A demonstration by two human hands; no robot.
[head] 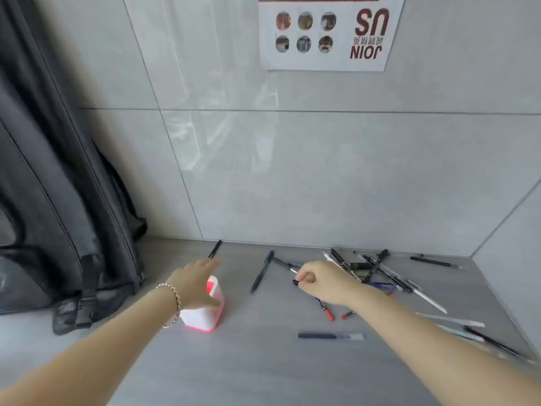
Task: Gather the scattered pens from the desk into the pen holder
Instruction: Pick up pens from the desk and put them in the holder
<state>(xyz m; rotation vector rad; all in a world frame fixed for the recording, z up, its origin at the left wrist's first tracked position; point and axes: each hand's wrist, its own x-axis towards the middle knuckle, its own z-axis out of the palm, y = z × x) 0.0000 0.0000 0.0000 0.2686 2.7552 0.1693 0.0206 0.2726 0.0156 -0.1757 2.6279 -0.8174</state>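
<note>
A white and pink pen holder (pixel 208 313) stands on the grey desk, left of centre. My left hand (pixel 195 284) rests over its top and near side, gripping it. My right hand (pixel 323 284) is closed on a black pen with a red end (pixel 324 306) that runs under the hand. A dark blue pen (pixel 261 272) lies between the two hands. One black pen (pixel 215 249) lies by the wall behind the holder. A blue pen (pixel 330 336) lies near the front. Several pens are heaped (pixel 377 269) at the right.
A dark grey backpack (pixel 58 230) leans against the tiled wall at the left, close to the holder. More pens (pixel 468 329) lie at the right edge near the side wall. A small red cap (pixel 347 315) sits on the desk. A poster (pixel 328 33) hangs above.
</note>
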